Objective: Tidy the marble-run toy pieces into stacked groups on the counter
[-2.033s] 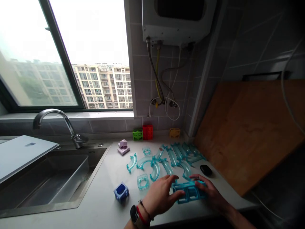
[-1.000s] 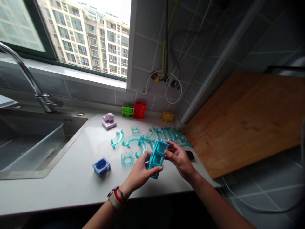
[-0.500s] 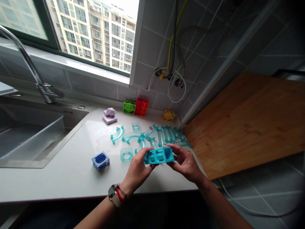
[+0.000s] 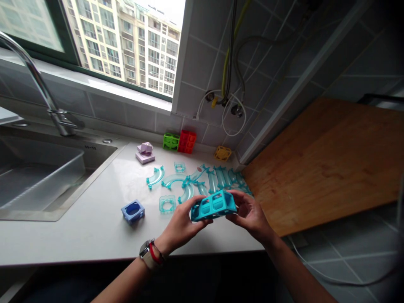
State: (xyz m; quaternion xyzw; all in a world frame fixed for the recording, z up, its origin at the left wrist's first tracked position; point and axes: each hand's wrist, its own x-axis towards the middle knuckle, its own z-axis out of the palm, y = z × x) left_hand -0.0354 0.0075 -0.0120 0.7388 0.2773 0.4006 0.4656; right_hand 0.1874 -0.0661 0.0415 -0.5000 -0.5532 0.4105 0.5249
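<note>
Between my two hands, above the counter's front part, is a turquoise toy block stack with window-like openings. My left hand is closed on its left end, thumb along the upper side and fingers below. At the right end, the fingers and thumb of my right hand grip the block stack too. Behind it lie clear teal track pieces, curved and straight, partly hidden by the hands. A clear square plate with a round hole and a blue block rest to the left.
Along the back wall stand a green block, a red block and a yellow block. Pale purple pieces sit nearer the sink. A wooden board borders the right side; cables hang above.
The turquoise block stack has been turned and tilted, its right end now higher and showing another side. My right hand has shifted slightly rightward with it.
</note>
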